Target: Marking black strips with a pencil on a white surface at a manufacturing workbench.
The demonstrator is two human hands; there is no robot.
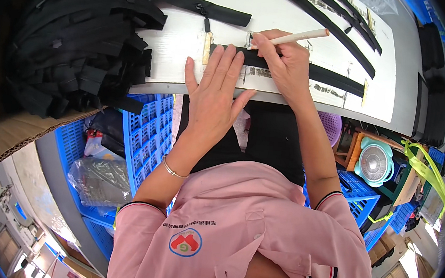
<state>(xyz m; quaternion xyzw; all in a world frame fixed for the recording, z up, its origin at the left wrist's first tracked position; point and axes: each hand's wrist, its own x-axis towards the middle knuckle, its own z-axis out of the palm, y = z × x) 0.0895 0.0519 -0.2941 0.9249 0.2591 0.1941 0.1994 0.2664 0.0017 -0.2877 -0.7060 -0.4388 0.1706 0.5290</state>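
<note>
A black zipper strip (335, 79) lies left to right across the white board (382, 63), near the board's front edge. My left hand (211, 98) rests flat with its fingers stretched out, the fingertips on the strip's left end. In my right hand (289, 65) is a slim white pencil (310, 35), pinched between thumb and fingers. Its upper end slants to the right; my fingers partly cover its tip, close to the strip's far edge. Beyond my left hand lies another black zipper (221, 13) with its slider and pull tab showing.
A large heap of black strips (81, 45) covers the left side. More black zippers (330, 23) lie slanted at the far right of the board. Yellowish tape pieces (206, 49) mark the board. Below the table are blue crates (148, 132) and a small turquoise fan (374, 162).
</note>
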